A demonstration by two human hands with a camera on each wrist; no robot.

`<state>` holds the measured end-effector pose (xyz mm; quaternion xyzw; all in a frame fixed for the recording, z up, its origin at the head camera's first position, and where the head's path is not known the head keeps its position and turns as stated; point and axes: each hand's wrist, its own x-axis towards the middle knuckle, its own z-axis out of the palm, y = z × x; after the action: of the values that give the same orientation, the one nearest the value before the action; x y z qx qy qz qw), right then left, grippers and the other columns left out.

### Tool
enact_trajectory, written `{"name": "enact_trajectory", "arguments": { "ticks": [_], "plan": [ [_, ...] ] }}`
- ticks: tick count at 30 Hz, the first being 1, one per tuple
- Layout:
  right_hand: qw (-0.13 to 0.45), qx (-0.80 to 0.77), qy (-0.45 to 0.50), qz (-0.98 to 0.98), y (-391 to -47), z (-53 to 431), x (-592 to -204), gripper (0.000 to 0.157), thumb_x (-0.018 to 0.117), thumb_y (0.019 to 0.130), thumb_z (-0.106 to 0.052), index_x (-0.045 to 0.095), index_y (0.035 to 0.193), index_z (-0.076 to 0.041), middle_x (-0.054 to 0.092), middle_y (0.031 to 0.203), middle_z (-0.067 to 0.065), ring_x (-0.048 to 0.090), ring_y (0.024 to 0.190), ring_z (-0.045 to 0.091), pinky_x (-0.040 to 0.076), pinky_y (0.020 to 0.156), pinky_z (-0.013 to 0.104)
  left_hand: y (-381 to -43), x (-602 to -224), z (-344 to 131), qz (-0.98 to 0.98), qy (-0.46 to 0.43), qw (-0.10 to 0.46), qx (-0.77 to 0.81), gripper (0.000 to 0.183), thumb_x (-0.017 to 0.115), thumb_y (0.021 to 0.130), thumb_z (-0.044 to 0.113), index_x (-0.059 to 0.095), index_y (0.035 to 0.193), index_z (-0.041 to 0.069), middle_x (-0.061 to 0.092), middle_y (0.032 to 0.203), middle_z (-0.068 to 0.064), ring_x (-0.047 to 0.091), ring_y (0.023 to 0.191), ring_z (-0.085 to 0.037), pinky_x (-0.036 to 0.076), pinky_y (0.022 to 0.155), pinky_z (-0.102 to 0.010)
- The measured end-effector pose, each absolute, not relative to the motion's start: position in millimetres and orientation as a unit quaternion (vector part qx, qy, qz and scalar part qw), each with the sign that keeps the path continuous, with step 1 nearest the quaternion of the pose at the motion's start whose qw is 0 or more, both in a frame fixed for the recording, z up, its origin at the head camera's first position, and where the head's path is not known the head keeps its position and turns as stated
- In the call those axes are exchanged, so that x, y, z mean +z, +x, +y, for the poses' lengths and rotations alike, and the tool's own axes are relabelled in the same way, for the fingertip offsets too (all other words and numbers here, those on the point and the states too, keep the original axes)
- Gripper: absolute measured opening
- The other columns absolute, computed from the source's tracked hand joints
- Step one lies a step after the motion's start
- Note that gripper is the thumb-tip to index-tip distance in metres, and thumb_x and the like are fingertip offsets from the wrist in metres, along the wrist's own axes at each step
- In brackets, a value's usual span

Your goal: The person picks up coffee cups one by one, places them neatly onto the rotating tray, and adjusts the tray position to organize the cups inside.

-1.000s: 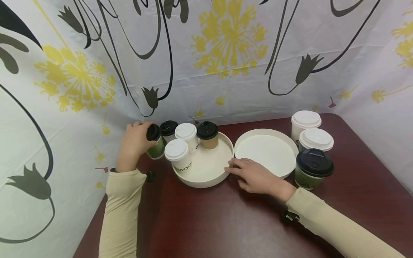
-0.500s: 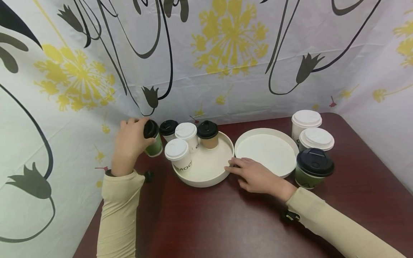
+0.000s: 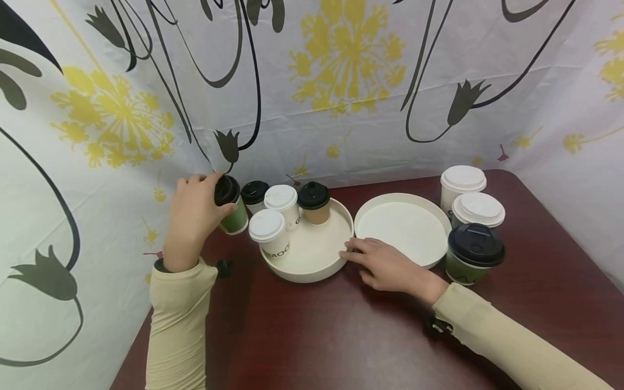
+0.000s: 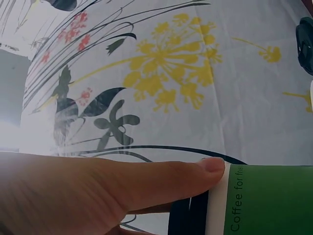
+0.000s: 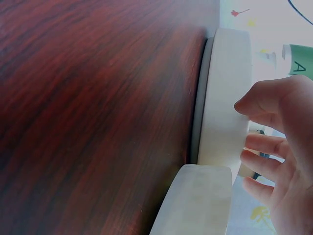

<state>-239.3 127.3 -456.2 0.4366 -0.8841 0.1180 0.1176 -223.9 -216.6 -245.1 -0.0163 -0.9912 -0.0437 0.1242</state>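
Observation:
My left hand (image 3: 191, 219) grips a green paper cup (image 3: 236, 219) with a black lid, at the table's far left by the curtain. The cup leans a little. In the left wrist view the thumb presses the cup's pale rim just below the lid, beside the print "Coffee for free" on its green wall (image 4: 274, 200). My right hand (image 3: 390, 265) has relaxed fingers, fingertips right at the rim of the left round tray (image 3: 322, 252). Two white-lidded cups (image 3: 267, 226) and a brown cup (image 3: 316, 214) with a black lid stand in that tray.
A black-lidded cup (image 3: 254, 194) stands behind the left tray. A second round white tray (image 3: 404, 222) sits right beside the first. Two white-lidded cups (image 3: 463, 181) and a larger green cup (image 3: 470, 268) line the right side. A patterned curtain (image 3: 361, 141) encloses the table.
My left hand has moved slightly left and away from me, taking the green paper cup along. My right hand and the trays have stayed in place.

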Motion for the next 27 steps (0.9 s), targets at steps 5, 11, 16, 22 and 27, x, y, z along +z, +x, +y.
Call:
{"name": "enact_trajectory", "arguments": {
  "ticks": [5, 11, 16, 22, 27],
  "plan": [
    [0.117, 0.118, 0.436, -0.885, -239, 128, -456, 0.055, 0.070, 0.082, -0.014, 0.060, 0.136, -0.019, 0.058, 0.135, 0.007, 0.059, 0.118, 0.025, 0.047, 0.106, 0.041, -220, -243, -214, -0.990, -0.016, 0.132, -0.050, 0.069, 0.077, 0.084, 0.029, 0.050, 0.143, 0.006, 0.049, 0.139, -0.032, 0.044, 0.117, -0.053, 0.043, 0.095, -0.063],
    [0.121, 0.118, 0.438, -0.883, -239, 128, -456, 0.055, 0.070, 0.082, -0.013, 0.061, 0.136, -0.019, 0.058, 0.135, 0.007, 0.060, 0.118, 0.025, 0.047, 0.105, 0.041, -214, -240, -209, -0.988, -0.020, 0.143, -0.053, 0.070, 0.077, 0.083, 0.033, 0.050, 0.142, 0.006, 0.051, 0.138, -0.031, 0.044, 0.117, -0.052, 0.043, 0.093, -0.063],
    [0.123, 0.116, 0.439, -0.882, -239, 128, -455, 0.055, 0.070, 0.082, -0.013, 0.061, 0.135, -0.018, 0.058, 0.134, 0.007, 0.060, 0.119, 0.025, 0.047, 0.105, 0.040, -209, -236, -202, -0.988, -0.026, 0.145, -0.052, 0.071, 0.077, 0.084, 0.037, 0.051, 0.143, 0.009, 0.052, 0.139, -0.028, 0.045, 0.118, -0.049, 0.045, 0.091, -0.063],
    [0.119, 0.115, 0.437, -0.884, -239, 127, -455, 0.054, 0.070, 0.083, -0.013, 0.061, 0.136, -0.018, 0.058, 0.135, 0.007, 0.059, 0.121, 0.025, 0.047, 0.106, 0.040, -205, -233, -194, -0.987, -0.040, 0.149, -0.052, 0.069, 0.077, 0.084, 0.038, 0.052, 0.141, 0.009, 0.053, 0.137, -0.027, 0.046, 0.117, -0.047, 0.047, 0.088, -0.062],
    [0.112, 0.113, 0.435, -0.886, -238, 127, -454, 0.054, 0.069, 0.083, -0.013, 0.060, 0.136, -0.018, 0.058, 0.136, 0.008, 0.058, 0.126, 0.024, 0.048, 0.106, 0.041, -204, -233, -190, -0.987, -0.042, 0.148, -0.054, 0.069, 0.077, 0.084, 0.039, 0.053, 0.141, 0.010, 0.054, 0.137, -0.024, 0.046, 0.120, -0.045, 0.048, 0.089, -0.063]
  ]
}}
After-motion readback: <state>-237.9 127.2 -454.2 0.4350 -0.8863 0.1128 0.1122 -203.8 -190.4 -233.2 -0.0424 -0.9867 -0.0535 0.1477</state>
